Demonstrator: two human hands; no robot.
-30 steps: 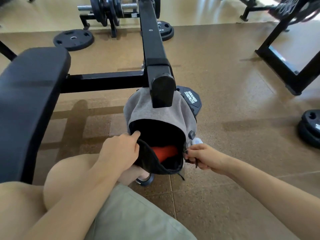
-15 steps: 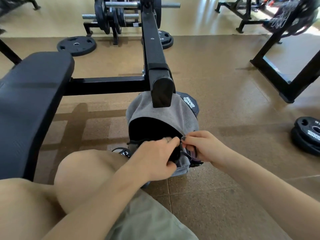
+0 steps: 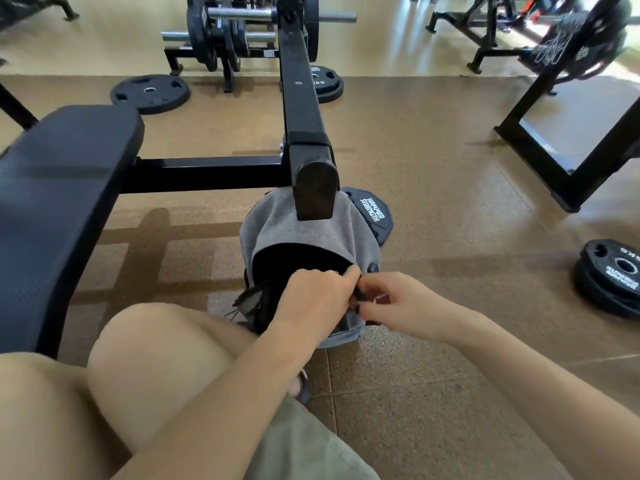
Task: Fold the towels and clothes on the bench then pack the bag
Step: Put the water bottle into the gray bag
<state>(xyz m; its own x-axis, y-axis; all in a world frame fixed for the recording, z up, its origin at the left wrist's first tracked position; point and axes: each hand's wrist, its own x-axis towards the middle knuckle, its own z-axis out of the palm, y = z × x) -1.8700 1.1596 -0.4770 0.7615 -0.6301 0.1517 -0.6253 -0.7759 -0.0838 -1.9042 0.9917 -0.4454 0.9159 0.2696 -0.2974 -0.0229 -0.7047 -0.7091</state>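
The near rim of the grey bag (image 3: 304,233) is gripped by the left hand (image 3: 317,303), whose fingers are curled over the edge of the opening. Just to the right of it, a small dark piece at the same rim, probably a zipper pull, is pinched by the right hand (image 3: 401,306); what exactly is pinched is too small to be told for sure. The two hands are nearly touching at the bag's right front corner.

The bag is stood on the brown floor (image 3: 450,237), directly below the capped end of a black frame bar (image 3: 313,188), against which its far side is leaned. Its mouth is open and dark inside; nothing within can be made out. A mesh flap is seen hanging at the bag's left side.

To the left of the bag, the black padded bench (image 3: 59,202) is seen, with nothing lying on the part in view. A bare knee (image 3: 156,358) is raised in front of the bag on its left, and a sandalled foot (image 3: 299,386) is placed just in front of it. Behind the bag to its right, a black weight plate (image 3: 372,213) marked "HAMMER STRENGTH" is laid flat on the floor. Well to the right of the bag, a stack of plates (image 3: 613,271) is seen.
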